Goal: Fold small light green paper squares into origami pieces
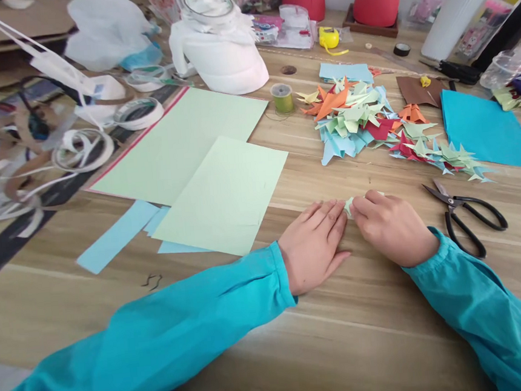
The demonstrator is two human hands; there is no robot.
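Note:
My left hand lies flat on the wooden table, fingers stretched out and the thumb a little apart. Its fingertips reach a small piece of pale green paper. Beside it, my right hand is closed, with fingers curled and pressed onto the same paper, most of which they hide. Beyond the hands is a heap of folded paper cranes in green, blue, orange and red. Black-handled scissors rest to the right of my right hand.
Pale green sheets and blue paper strips lie to the left. A thread spool, a bright blue sheet and a yellow tape measure are farther back. Tape rolls and cables clutter the far left.

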